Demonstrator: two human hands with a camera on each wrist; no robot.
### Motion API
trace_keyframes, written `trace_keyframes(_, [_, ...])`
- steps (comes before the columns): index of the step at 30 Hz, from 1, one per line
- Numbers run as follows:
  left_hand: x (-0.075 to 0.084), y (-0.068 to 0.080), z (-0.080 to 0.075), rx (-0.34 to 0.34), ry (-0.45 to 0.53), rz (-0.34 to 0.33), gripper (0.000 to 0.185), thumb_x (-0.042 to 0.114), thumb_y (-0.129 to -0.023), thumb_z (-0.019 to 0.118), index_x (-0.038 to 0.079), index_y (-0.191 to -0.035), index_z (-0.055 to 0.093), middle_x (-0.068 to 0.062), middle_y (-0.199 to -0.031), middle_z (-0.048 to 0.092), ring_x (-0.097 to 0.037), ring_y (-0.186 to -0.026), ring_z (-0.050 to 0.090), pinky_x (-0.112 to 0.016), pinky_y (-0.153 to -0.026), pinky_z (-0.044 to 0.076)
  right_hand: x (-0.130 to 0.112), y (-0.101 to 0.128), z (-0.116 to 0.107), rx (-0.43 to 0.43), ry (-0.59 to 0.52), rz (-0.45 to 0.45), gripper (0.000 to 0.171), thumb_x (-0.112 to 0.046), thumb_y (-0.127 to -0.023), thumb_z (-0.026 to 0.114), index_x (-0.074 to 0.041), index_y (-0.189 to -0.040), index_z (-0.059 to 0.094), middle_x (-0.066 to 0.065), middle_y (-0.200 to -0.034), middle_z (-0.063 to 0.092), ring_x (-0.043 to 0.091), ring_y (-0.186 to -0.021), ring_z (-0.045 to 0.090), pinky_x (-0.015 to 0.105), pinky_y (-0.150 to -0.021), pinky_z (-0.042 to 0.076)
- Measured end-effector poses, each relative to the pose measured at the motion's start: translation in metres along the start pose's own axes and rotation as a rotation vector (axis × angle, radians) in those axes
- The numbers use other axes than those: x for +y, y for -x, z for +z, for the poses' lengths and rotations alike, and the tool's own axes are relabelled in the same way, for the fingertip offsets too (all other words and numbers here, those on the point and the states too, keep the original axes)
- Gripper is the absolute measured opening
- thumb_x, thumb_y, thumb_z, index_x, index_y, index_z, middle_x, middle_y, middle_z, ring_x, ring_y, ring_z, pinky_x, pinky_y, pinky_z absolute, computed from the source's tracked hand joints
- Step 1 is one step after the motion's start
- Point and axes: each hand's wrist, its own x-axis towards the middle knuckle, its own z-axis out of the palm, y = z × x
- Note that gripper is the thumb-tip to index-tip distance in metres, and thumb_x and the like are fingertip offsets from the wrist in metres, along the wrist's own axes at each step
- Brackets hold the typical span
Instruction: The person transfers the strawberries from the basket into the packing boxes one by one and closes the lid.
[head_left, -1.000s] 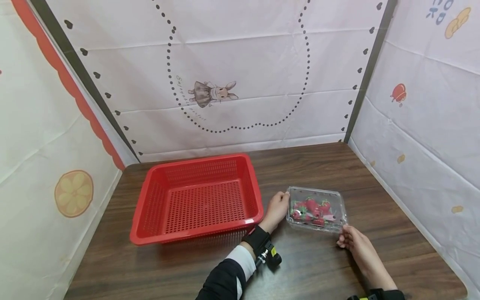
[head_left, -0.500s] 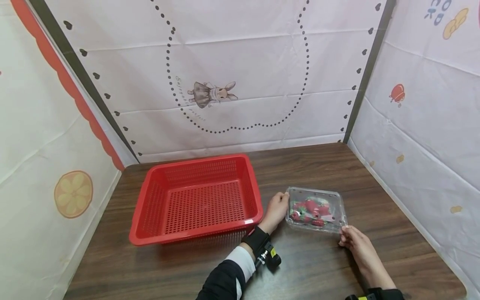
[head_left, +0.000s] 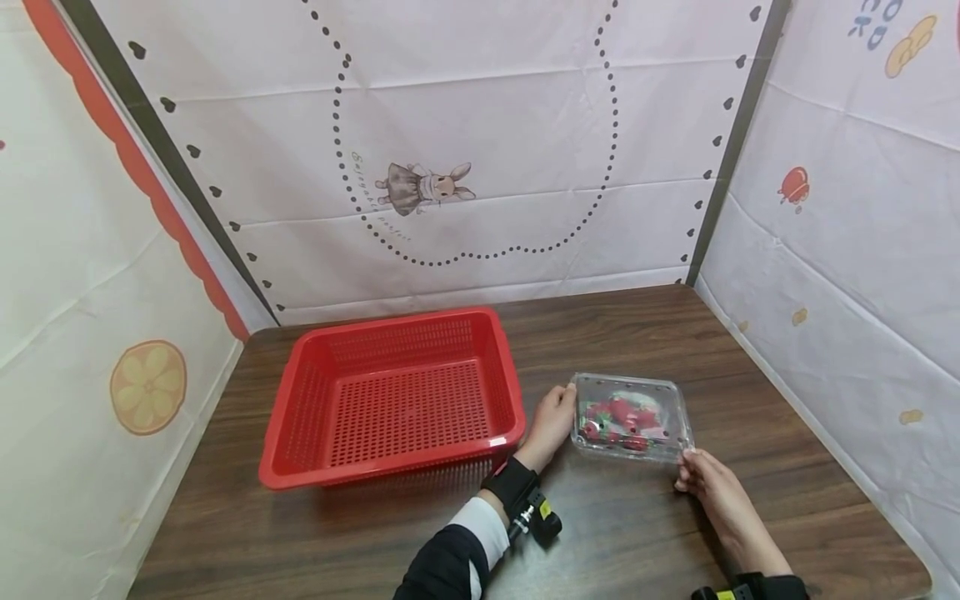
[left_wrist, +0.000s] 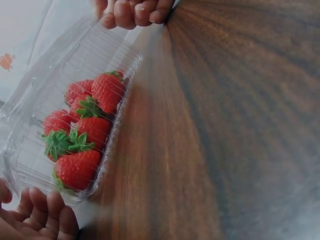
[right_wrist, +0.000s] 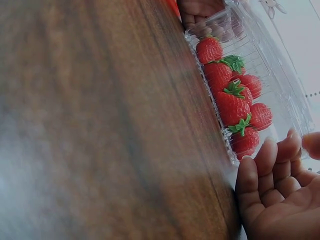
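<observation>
A lidded clear plastic box [head_left: 678, 417] rests on the table, to the right of the basket. Several red strawberries [left_wrist: 92, 130] with green leaves lie inside, seen through its walls. My left hand [head_left: 549, 422] grips the box's left end, thumb near the upper rim. At the near right corner, my right hand [head_left: 716, 492] pinches the rim between thumb and curled fingers. In the right wrist view, the right fingers [right_wrist: 265, 170] bend against the end of the box. Glare on the lid hides part of the fruit in the head view.
A red perforated plastic basket [head_left: 517, 400] stands to the left of the box, close to my left forearm. The brown wooden table [head_left: 600, 533] is bounded by white printed cloth walls [head_left: 510, 125] at the back and sides.
Both hands keep their hold on the box, which has shifted very slightly to the left. The basket has not moved.
</observation>
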Motion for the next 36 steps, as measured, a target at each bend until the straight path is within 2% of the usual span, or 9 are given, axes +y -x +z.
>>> trace_keyframes(5, [0.002,0.006,-0.004,0.023,-0.061,0.016,0.036,0.034,-0.109,0.041,0.008,-0.089,0.057,0.0,-0.076,0.047,-0.014,-0.072,0.046,-0.03,-0.068,0.038,0.001,-0.004,0.001,-0.024,0.008,-0.02,0.03,-0.024,-0.11,0.041,-0.004,-0.095,0.057,0.001,-0.08,0.051,0.012,-0.076,0.054,0.027,-0.073,0.049])
trace_keyframes(11, [0.001,0.016,-0.01,0.015,-0.131,0.042,0.033,0.033,-0.108,0.045,0.01,-0.091,0.06,0.001,-0.072,0.045,-0.013,-0.069,0.045,-0.03,-0.066,0.037,-0.002,-0.009,-0.001,-0.069,0.066,-0.061,0.032,-0.025,-0.111,0.039,0.0,-0.099,0.055,0.003,-0.083,0.052,0.012,-0.075,0.054,0.027,-0.072,0.05])
trace_keyframes(15, [0.0,0.022,-0.013,-0.007,-0.105,0.039,0.032,0.032,-0.108,0.045,0.009,-0.091,0.059,0.001,-0.072,0.046,-0.012,-0.068,0.046,-0.029,-0.065,0.038,-0.005,-0.013,-0.002,-0.088,0.099,-0.05,0.033,-0.027,-0.111,0.037,0.0,-0.1,0.054,0.003,-0.084,0.053,0.011,-0.075,0.054,0.027,-0.072,0.05])
trace_keyframes(21, [-0.001,0.03,-0.02,-0.036,0.0,0.017,0.03,0.028,-0.109,0.044,0.008,-0.088,0.052,0.001,-0.072,0.045,-0.012,-0.066,0.044,-0.028,-0.065,0.038,-0.003,-0.017,0.002,-0.083,0.159,-0.012,0.036,-0.028,-0.111,0.036,0.002,-0.103,0.054,0.003,-0.085,0.055,0.012,-0.076,0.055,0.027,-0.073,0.05])
trace_keyframes(23, [-0.002,0.033,-0.024,-0.049,0.032,0.008,0.03,0.028,-0.109,0.043,0.006,-0.09,0.052,0.0,-0.073,0.045,-0.012,-0.066,0.046,-0.028,-0.065,0.039,-0.002,-0.019,0.004,-0.081,0.186,0.002,0.037,-0.03,-0.111,0.037,0.003,-0.105,0.054,0.003,-0.086,0.055,0.012,-0.077,0.056,0.028,-0.074,0.05])
trace_keyframes(26, [-0.001,0.04,-0.03,-0.07,0.024,-0.016,0.032,0.03,-0.109,0.042,0.004,-0.099,0.056,-0.001,-0.078,0.049,-0.013,-0.069,0.051,-0.028,-0.066,0.042,-0.002,-0.02,0.004,-0.089,0.225,0.025,0.041,-0.034,-0.11,0.037,0.004,-0.108,0.054,0.005,-0.087,0.057,0.014,-0.079,0.057,0.028,-0.075,0.05])
trace_keyframes(32, [0.004,0.064,-0.045,-0.148,-0.089,-0.073,0.039,0.04,-0.108,0.042,0.006,-0.106,0.06,-0.002,-0.08,0.058,-0.016,-0.065,0.056,-0.03,-0.057,0.044,-0.004,-0.013,-0.001,-0.094,0.283,0.066,0.064,-0.049,-0.108,0.033,0.01,-0.123,0.05,0.007,-0.091,0.06,0.016,-0.082,0.06,0.031,-0.077,0.051])
trace_keyframes(36, [0.015,0.082,-0.057,-0.269,-0.227,-0.049,0.043,0.043,-0.106,0.045,0.005,-0.107,0.066,-0.003,-0.078,0.063,-0.016,-0.062,0.057,-0.032,-0.054,0.045,-0.007,-0.006,-0.011,-0.043,0.319,0.042,0.067,-0.051,-0.108,0.033,0.012,-0.122,0.052,0.007,-0.088,0.061,0.017,-0.079,0.062,0.031,-0.075,0.053])
